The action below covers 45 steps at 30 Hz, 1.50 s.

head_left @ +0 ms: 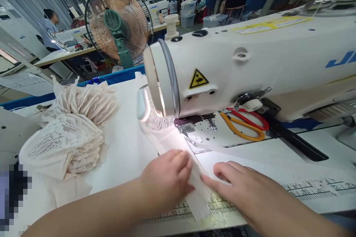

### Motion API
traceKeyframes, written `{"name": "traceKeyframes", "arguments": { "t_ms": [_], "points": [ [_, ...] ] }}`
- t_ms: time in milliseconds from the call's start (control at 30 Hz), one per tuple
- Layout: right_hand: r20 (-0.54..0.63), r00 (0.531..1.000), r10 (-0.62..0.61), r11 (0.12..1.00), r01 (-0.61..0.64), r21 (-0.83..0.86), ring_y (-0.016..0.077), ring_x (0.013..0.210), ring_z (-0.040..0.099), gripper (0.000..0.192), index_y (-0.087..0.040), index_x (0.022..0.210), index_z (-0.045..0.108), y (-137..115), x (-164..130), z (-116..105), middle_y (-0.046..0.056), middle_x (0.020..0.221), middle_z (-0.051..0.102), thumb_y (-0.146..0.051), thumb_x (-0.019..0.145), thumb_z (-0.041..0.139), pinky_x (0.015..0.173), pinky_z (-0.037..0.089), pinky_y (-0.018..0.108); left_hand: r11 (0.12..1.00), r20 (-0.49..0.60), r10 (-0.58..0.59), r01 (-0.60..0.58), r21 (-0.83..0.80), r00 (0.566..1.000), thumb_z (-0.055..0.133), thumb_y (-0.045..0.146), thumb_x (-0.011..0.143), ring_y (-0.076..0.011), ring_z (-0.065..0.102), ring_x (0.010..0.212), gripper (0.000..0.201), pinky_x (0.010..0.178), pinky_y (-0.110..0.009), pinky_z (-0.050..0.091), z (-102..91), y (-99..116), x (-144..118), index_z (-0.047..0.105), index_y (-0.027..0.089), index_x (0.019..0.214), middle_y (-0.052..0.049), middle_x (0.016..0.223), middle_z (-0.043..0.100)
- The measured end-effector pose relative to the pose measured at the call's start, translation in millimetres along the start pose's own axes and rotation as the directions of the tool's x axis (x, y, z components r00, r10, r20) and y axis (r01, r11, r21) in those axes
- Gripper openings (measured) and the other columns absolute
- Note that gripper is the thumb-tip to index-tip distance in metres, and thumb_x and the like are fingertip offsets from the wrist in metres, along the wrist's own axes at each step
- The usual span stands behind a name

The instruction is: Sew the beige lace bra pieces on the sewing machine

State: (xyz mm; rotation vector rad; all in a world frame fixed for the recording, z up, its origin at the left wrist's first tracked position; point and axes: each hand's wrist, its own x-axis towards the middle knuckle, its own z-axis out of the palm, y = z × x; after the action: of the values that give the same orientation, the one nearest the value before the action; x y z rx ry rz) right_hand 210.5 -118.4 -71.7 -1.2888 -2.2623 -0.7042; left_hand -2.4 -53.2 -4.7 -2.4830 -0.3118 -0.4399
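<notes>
A pale beige lace-and-fabric piece [198, 200] runs from under the sewing machine head [162, 77] down to the table's front edge. My left hand [168, 177] is closed, its fingers bunched on the cloth's left side. To the right, my right hand [244, 189] has its thumb stretched to the cloth's right edge, with a gap between thumb and curved forefinger. Lamp light falls on the lace part [160, 121] beside the needle area. The needle itself is hidden by the machine head.
Stacked lace pieces [75, 133] lie at left. Yellow-handled scissors [241, 127], a red-handled tool [258, 116] and a black handle [303, 144] lie beneath the machine arm. Printed rulers [311, 190] line the front edge. Beyond stand a fan [118, 22] and people at other machines.
</notes>
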Motion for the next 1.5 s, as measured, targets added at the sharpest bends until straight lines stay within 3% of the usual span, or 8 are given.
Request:
{"name": "traceKeyframes", "arguments": {
  "t_ms": [100, 200, 500, 633, 867, 1033, 1200, 1500],
  "points": [
    [-0.008, 1.0, -0.003, 1.0, 0.003, 0.021, 0.0164, 0.068, 0.051, 0.061, -0.029, 0.106, 0.055, 2.8, -3.6, 3.6, 0.001, 0.081, 0.055, 0.002, 0.054, 0.05, 0.054, 0.029, 0.024, 0.998, 0.08, 0.07, -0.07, -0.004, 0.994, 0.052, 0.042, 0.084, -0.0309, 0.051, 0.109, 0.048, 0.092, -0.045, 0.046, 13.8, 12.3, -5.8, 0.054, 0.005, 0.115, -0.018, 0.116, 0.056],
    [-0.037, 0.999, -0.007, 1.0, 0.007, 0.002, 0.0162, 0.069, 0.049, 0.057, -0.028, 0.104, 0.055, 4.2, -1.3, 8.0, 0.001, 0.081, 0.054, 0.002, 0.055, 0.05, 0.055, 0.028, 0.024, 0.998, 0.122, 0.064, -0.065, 0.007, 0.991, 0.05, 0.042, 0.085, -0.0324, 0.047, 0.114, 0.048, 0.093, -0.049, 0.044, 17.4, 4.8, -9.1, 0.054, 0.007, 0.118, -0.018, 0.123, 0.052],
    [0.001, 1.0, 0.027, 0.999, -0.027, -0.02, 0.0148, 0.068, 0.043, 0.054, -0.026, 0.1, 0.057, 3.5, 18.0, 7.6, 0.0, 0.078, 0.05, 0.002, 0.054, 0.053, 0.054, 0.022, 0.024, 0.986, 0.041, 0.147, -0.149, 0.074, 0.988, 0.041, 0.025, 0.091, -0.0262, 0.052, 0.11, 0.029, 0.097, -0.051, 0.039, 9.4, -13.8, -6.7, 0.057, 0.012, 0.111, -0.013, 0.119, 0.057],
    [0.031, 0.999, 0.02, 0.999, -0.019, -0.04, 0.0144, 0.068, 0.044, 0.062, -0.027, 0.113, 0.055, 4.8, 26.4, 4.7, 0.001, 0.077, 0.05, 0.002, 0.058, 0.054, 0.054, 0.023, 0.023, 0.985, -0.033, 0.168, -0.166, 0.055, 0.985, 0.033, 0.014, 0.093, -0.0186, 0.056, 0.101, 0.028, 0.099, -0.04, 0.042, 12.2, -14.3, -6.1, 0.06, 0.012, 0.099, -0.009, 0.107, 0.062],
    [0.122, 0.991, 0.051, 0.991, -0.035, -0.131, 0.015, 0.063, 0.047, 0.063, -0.025, 0.12, 0.055, 4.9, 44.4, 1.4, 0.001, 0.071, 0.053, -0.003, 0.061, 0.057, 0.05, 0.019, 0.025, 0.979, 0.033, 0.204, -0.203, -0.032, 0.978, 0.045, 0.03, 0.089, -0.0249, 0.055, 0.103, 0.028, 0.089, -0.041, 0.047, 8.5, -22.4, -3.7, 0.058, 0.008, 0.102, -0.015, 0.108, 0.061],
    [0.293, 0.943, 0.158, 0.978, -0.109, -0.175, 0.0155, 0.059, 0.053, 0.072, -0.027, 0.131, 0.045, -1.3, 59.8, -12.2, 0.002, 0.068, 0.057, -0.005, 0.063, 0.055, 0.045, 0.014, 0.025, 0.977, -0.041, 0.211, -0.209, 0.049, 0.977, 0.042, 0.025, 0.091, -0.0243, 0.057, 0.1, 0.028, 0.089, -0.044, 0.046, 9.7, -31.5, -2.1, 0.057, 0.009, 0.108, -0.013, 0.107, 0.063],
    [0.464, 0.849, 0.252, 0.958, -0.149, -0.247, 0.0196, 0.063, 0.061, 0.08, -0.028, 0.14, 0.03, -7.8, 77.2, -26.0, 0.005, 0.076, 0.064, -0.009, 0.068, 0.057, 0.041, 0.016, 0.025, 0.969, -0.108, 0.224, -0.21, 0.131, 0.969, 0.04, 0.015, 0.092, -0.0205, 0.058, 0.098, 0.022, 0.092, -0.042, 0.044, 15.0, -40.7, -1.1, 0.061, 0.012, 0.095, -0.009, 0.101, 0.065],
    [0.452, 0.837, 0.308, 0.939, -0.19, -0.288, 0.0172, 0.047, 0.054, 0.094, -0.019, 0.143, 0.024, -12.8, 92.6, -21.3, 0.001, 0.057, 0.058, -0.008, 0.06, 0.066, 0.04, 0.025, 0.024, 0.959, -0.092, 0.236, -0.217, 0.181, 0.967, 0.036, 0.013, 0.093, -0.0214, 0.058, 0.099, 0.027, 0.091, -0.045, 0.044, 14.3, -59.3, 3.0, 0.061, 0.01, 0.102, -0.01, 0.107, 0.065]
  ]
}}
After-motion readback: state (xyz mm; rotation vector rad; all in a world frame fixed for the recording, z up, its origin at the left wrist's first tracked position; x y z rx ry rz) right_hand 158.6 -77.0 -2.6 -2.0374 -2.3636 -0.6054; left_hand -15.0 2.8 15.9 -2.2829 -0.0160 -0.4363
